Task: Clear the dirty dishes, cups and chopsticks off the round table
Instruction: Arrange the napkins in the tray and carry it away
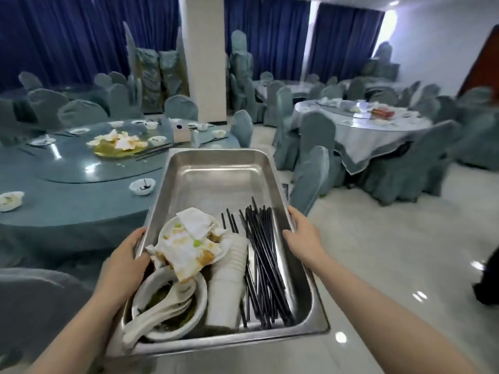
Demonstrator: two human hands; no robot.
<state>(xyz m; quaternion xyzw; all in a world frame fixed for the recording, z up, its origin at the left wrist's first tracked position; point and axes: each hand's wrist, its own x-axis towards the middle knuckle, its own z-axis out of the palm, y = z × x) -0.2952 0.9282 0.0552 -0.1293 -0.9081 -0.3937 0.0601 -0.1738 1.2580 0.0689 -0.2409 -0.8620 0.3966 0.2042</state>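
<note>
I see the round teal-clothed table (pixel 67 184) with a small white bowl (pixel 142 186) left of the long steel pan (pixel 216 174). My left hand (pixel 122 261) grips the pan's left rim and is nearer that bowl. My right hand (pixel 302 236) grips the right rim beside the black chopsticks (pixel 263 265).

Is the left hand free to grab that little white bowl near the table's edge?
Probably not right now. The left hand grips the metal tray, and the right hand grips its other side. The small white bowl sits uncovered on the round table, so the tray needs setting down first.
</note>
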